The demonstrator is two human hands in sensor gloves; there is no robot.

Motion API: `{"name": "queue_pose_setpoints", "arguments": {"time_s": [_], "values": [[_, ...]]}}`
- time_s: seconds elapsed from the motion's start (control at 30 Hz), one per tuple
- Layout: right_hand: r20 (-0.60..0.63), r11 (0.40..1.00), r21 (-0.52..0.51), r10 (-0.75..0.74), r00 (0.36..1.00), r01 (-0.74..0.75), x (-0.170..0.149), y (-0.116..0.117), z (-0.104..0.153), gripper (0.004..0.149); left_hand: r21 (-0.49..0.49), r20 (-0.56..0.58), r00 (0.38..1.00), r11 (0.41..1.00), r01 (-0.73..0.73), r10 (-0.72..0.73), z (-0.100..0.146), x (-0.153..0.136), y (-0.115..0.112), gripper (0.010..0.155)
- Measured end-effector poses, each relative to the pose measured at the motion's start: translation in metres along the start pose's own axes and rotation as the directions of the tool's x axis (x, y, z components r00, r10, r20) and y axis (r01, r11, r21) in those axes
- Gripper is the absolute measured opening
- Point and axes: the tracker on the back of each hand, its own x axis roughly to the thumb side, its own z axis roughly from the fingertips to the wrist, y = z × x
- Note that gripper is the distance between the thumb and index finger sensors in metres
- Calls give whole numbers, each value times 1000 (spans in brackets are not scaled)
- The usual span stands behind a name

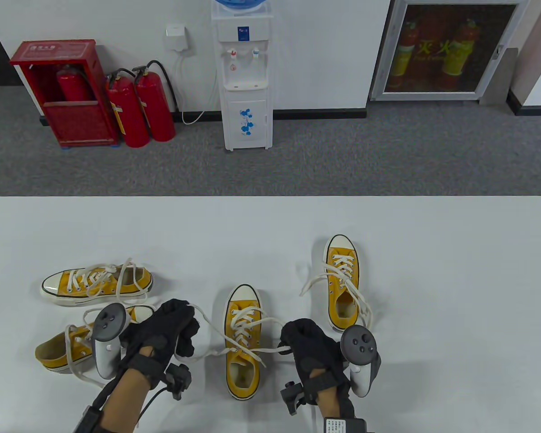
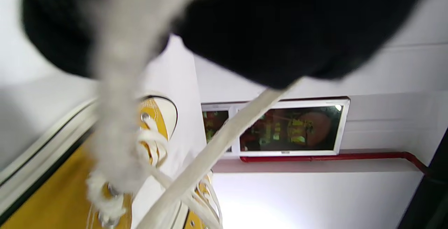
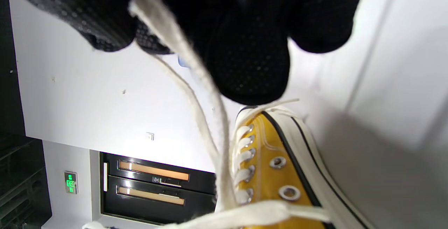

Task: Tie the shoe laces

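The left hand (image 1: 162,333) pinches one lace end (image 1: 205,315); the right hand (image 1: 309,345) pinches the other lace end (image 1: 275,349). Between them the middle shoe (image 1: 242,340) lies with its long axis 6 to 12, toe at 12. At its 9 o'clock two yellow shoes (image 1: 97,284) lie sideways, partly behind the left hand. A fourth shoe (image 1: 342,279) sits at 2 on the table (image 1: 433,270), toe at 12.

Left hand (image 1: 162,333) is covering part of the lower-left shoe (image 1: 67,347). In the left wrist view, a blurred lace (image 2: 119,82) is crossing the fingers (image 2: 280,29), their tips cut off by the frame.
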Motion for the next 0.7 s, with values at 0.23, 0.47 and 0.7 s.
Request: {"name": "queue_pose_setpoints", "arguments": {"time_s": [0.23,0.47,0.7], "values": [[-1,1000,-3,-2,1000,2,0,0,0,40,-45,2,964,963,-265,265,1,-12,-3,36],[21,1000,14,-1,1000,1,3,1,1,39,-66,85,949,952,-298,303,3,-9,1,34],[76,997,69,-26,997,21,12,8,3,38,-125,120,936,940,-318,332,2,-8,-3,35]]}}
